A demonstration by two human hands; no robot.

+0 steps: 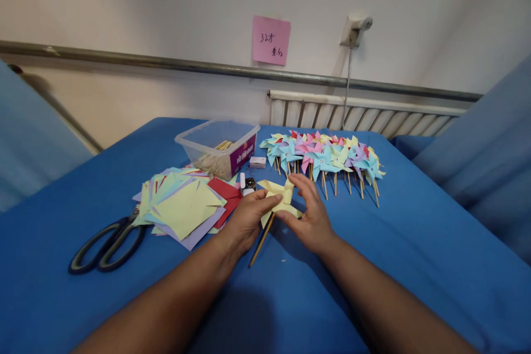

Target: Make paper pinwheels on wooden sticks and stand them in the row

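A pale yellow paper pinwheel [287,194] is held up over the table, its wooden stick [261,242] slanting down and toward me. My left hand [248,215] grips it, the thumb pressed over its middle; the fingers behind are partly hidden. My right hand [312,218] curls round its right side, fingertips at the upper blade and thumb at the lower one. Left of my hands lies a loose pile of coloured paper squares [186,207], several with slits cut in the corners. Black-handled scissors [108,243] rest with their blades under the paper.
A clear plastic box [194,146] holding sticks stands behind the paper. Beside it are a small white box [258,162] and a small dark item [249,183]. Several finished pinwheels [323,157] are gathered at the back right. A blue cloth [394,276] covers the table.
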